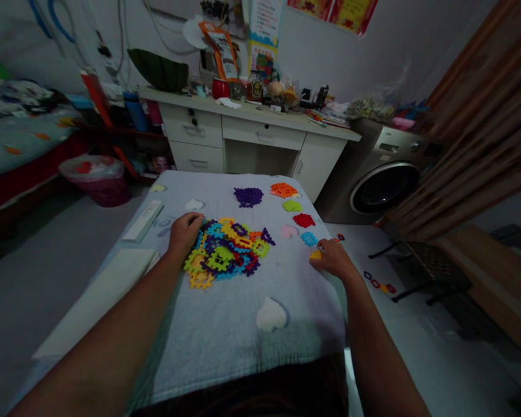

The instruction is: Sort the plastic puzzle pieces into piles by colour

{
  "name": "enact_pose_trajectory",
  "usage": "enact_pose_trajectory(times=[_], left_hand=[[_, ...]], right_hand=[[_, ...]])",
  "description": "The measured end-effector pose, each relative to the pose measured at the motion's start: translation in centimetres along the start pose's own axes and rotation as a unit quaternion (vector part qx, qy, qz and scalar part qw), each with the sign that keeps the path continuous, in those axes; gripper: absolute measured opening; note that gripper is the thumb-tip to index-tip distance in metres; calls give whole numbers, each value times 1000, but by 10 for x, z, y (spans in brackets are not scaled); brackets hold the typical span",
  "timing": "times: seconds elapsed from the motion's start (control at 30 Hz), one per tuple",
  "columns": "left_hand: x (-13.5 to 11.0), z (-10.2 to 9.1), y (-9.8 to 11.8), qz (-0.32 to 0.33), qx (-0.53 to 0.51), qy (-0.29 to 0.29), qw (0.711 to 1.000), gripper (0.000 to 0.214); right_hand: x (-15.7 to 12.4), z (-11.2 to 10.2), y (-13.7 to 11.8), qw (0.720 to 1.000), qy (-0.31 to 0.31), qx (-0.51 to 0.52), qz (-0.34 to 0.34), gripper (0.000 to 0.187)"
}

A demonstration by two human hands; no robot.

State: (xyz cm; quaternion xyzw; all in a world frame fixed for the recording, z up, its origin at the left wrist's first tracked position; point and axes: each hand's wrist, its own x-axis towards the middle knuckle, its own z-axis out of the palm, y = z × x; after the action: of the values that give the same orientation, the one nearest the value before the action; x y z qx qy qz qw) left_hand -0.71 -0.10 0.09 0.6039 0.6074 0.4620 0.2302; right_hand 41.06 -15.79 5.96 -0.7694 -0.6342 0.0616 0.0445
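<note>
A mixed pile of notched plastic building pieces [221,255] in several colours lies in the middle of the cloth-covered table [226,341]. At the pile's left edge rests my left hand [186,233], its fingers curled; what they hold, if anything, is hidden. On the right side my right hand [332,258] pinches a yellow notched plastic piece [316,254] down at the cloth. Just beyond it lie small groups sorted by colour: blue pieces [309,238], red pieces [304,220], lime green pieces [292,205] and orange pieces [283,190]. Purple pieces [248,197] form a heap farther back.
A white box [144,221] and a pale flat panel [99,298] lie along the table's left side. Behind stands a white desk [264,132] with clutter, and a washing machine [377,168] at the right. More plastic pieces [382,286] lie on the floor near a low stool [429,266].
</note>
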Motion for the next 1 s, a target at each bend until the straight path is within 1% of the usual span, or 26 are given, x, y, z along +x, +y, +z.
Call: enact_pose_trajectory(times=[0.07,0.1,0.17,0.27,0.33,0.43,0.53,0.67,0.77,0.87,0.93,1.0], left_hand=[[0,0,0,1,0,-4,1000,35],[0,-1,1,1,0,-5,1000,35],[0,-1,2,3,-2,-8,1000,34],[-1,-2,3,6,-12,-12,1000,32],[-1,-2,3,8,-16,-13,1000,31],[-1,-2,0,5,-15,-11,1000,31],[0,-1,-4,0,-19,-15,1000,30],[1,-1,-6,-3,-28,-20,999,31],[1,-2,-5,-5,-24,-26,999,31],[2,-2,-4,-1,-26,-34,999,31],[2,-2,-4,0,-26,-37,999,31],[3,-1,-5,1,-28,-40,999,31]], right_hand=[[4,-5,-11,1000,16,-2,-16,48],[7,-7,-19,999,20,12,-35,46],[15,-8,-42,994,12,57,-94,38],[31,1,-83,978,-19,102,-182,27],[41,12,-106,974,-29,93,-203,28],[51,29,-122,976,-38,84,-197,34],[54,38,-121,977,-22,111,-181,31],[55,38,-113,972,-1,175,-154,27],[63,37,-109,966,28,233,-109,23],[81,38,-113,948,55,303,-73,20],[99,40,-121,926,59,368,-65,17],[117,43,-135,899,56,430,-56,16]])
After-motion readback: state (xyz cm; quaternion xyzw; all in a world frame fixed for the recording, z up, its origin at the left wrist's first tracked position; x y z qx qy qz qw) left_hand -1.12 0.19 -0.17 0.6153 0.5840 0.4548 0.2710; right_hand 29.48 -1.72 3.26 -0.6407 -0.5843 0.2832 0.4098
